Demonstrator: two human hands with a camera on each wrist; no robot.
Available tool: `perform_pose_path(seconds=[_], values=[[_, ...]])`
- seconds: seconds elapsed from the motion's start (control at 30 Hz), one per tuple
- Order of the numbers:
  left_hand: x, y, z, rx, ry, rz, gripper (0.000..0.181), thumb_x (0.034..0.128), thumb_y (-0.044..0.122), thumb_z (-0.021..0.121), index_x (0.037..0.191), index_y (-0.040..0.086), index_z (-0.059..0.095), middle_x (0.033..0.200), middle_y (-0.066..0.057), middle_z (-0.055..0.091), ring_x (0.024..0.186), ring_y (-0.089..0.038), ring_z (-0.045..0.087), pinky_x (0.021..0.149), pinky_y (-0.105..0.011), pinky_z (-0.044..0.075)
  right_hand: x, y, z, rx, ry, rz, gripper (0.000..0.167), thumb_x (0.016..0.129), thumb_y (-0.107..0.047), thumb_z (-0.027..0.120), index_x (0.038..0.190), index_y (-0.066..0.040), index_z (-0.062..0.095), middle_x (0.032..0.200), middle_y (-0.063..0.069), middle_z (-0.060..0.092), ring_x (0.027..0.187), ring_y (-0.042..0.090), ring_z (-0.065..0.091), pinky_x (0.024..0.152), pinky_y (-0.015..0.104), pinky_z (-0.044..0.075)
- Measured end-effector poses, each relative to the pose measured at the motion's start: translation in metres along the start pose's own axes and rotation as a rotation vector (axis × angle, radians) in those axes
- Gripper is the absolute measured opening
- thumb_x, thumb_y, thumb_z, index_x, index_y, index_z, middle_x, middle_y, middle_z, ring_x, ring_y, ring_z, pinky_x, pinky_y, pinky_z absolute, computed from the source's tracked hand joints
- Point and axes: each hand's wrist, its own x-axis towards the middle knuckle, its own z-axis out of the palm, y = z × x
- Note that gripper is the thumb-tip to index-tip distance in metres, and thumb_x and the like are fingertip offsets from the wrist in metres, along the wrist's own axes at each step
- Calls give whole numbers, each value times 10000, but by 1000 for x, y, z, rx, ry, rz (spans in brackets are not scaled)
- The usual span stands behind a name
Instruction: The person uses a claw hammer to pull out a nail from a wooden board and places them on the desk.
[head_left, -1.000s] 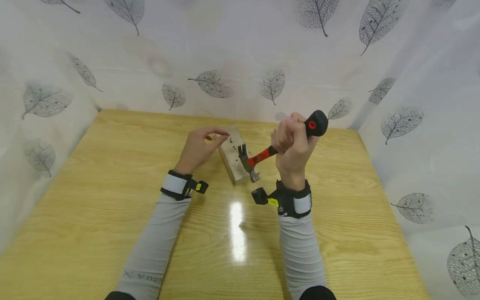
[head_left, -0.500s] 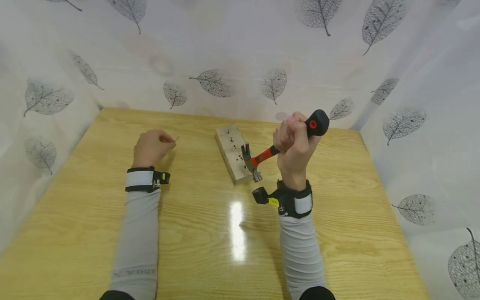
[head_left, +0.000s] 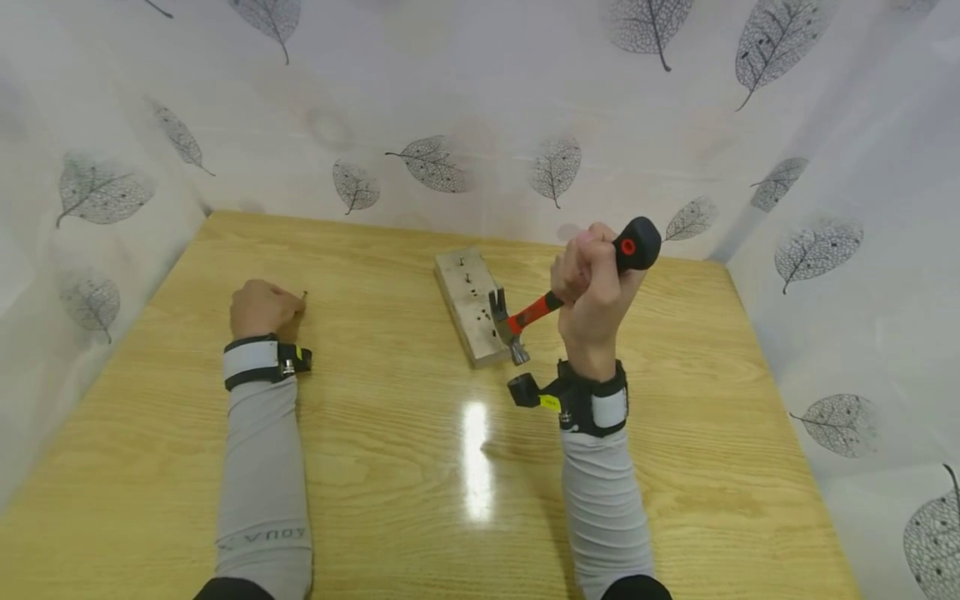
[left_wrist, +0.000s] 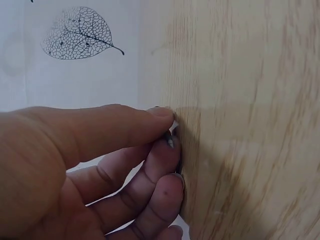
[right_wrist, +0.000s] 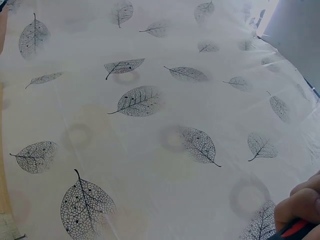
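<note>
My left hand (head_left: 258,308) is low over the left part of the table, its fingertips against the tabletop. Between thumb and forefinger it pinches a small nail (left_wrist: 170,140), mostly hidden by the fingers. My right hand (head_left: 592,287) grips a claw hammer (head_left: 531,312) by its red and black handle, the butt pointing up and right. The hammer's head hangs at the near right edge of a wooden block (head_left: 467,312), partly covering it. Two nails stand in the block's far part, a far nail (head_left: 462,262) and a nearer nail (head_left: 468,278). Several dark holes mark its top.
The light wooden table (head_left: 390,433) bears a bright reflection in front of the block. A pale curtain (head_left: 480,100) with leaf prints hangs behind and along both sides. Wrist cameras are strapped on, a left one (head_left: 300,359) and a right one (head_left: 525,390).
My left hand has moved from the block's far end leftward and down to the table, a nail in its fingers. The right hand and the hammer have barely moved.
</note>
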Motion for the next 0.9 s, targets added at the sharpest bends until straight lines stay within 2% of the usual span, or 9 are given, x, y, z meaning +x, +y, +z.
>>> perform_pose_path(seconds=[0.17, 0.33, 0.47, 0.53, 0.6, 0.7, 0.8, 0.9], values=[[-1, 3, 1, -10, 10, -1, 341, 902, 220, 696, 1070, -71, 750, 1128, -303, 704, 891, -352, 620, 559, -310, 449, 1, 1, 0, 1, 9, -7, 370, 906, 5, 441, 609, -105, 250, 474, -58, 211, 342, 48, 147, 324, 201, 106], [-4, 4, -1, 17, 21, -9, 347, 907, 216, 706, 1049, -98, 746, 1126, -333, 689, 992, -453, 640, 688, -440, 539, 1, 2, 1, 4, 12, -19, 372, 904, 8, 440, 609, -101, 241, 471, -60, 212, 339, 48, 152, 321, 198, 109], [-7, 6, -3, 40, 50, -8, 462, 921, 319, 712, 993, -137, 732, 1078, -367, 684, 951, -454, 629, 753, -518, 557, 1, 2, 2, 9, 8, -19, 369, 904, 10, 437, 612, -95, 237, 473, -58, 211, 338, 49, 156, 323, 197, 111], [-10, 12, -5, 18, 67, 11, 543, 951, 377, 672, 1081, -150, 695, 1120, -371, 668, 987, -467, 616, 804, -554, 554, 1, 2, 2, 8, 8, -19, 368, 903, 11, 437, 613, -93, 237, 475, -58, 209, 339, 50, 157, 325, 198, 109], [-12, 22, -5, -16, 81, 59, 589, 987, 419, 603, 1199, -130, 644, 1169, -350, 656, 1044, -474, 601, 864, -572, 536, 1, 2, 2, 9, 9, -19, 369, 902, 11, 439, 612, -91, 235, 476, -57, 208, 339, 51, 159, 325, 198, 108], [-16, 45, -1, -60, 60, 186, 605, 1022, 418, 554, 1392, -60, 524, 1293, -324, 592, 1169, -485, 550, 958, -603, 493, 0, 3, 1, 7, 10, -27, 374, 901, 10, 441, 608, -89, 230, 475, -57, 206, 340, 51, 159, 326, 198, 108], [-20, 73, 16, -59, -15, 355, 590, 1031, 397, 569, 1452, -8, 485, 1391, -281, 537, 1274, -455, 500, 1051, -599, 440, 0, 5, 1, 2, 9, -40, 377, 898, 9, 443, 603, -85, 228, 473, -55, 207, 340, 50, 160, 328, 197, 110], [-23, 97, 42, -23, -114, 507, 604, 1022, 395, 589, 1483, 25, 465, 1508, -243, 454, 1406, -434, 398, 1169, -594, 325, -1, 7, 0, 2, 6, -51, 375, 897, 5, 447, 604, -74, 226, 468, -51, 211, 339, 51, 164, 329, 197, 114]])
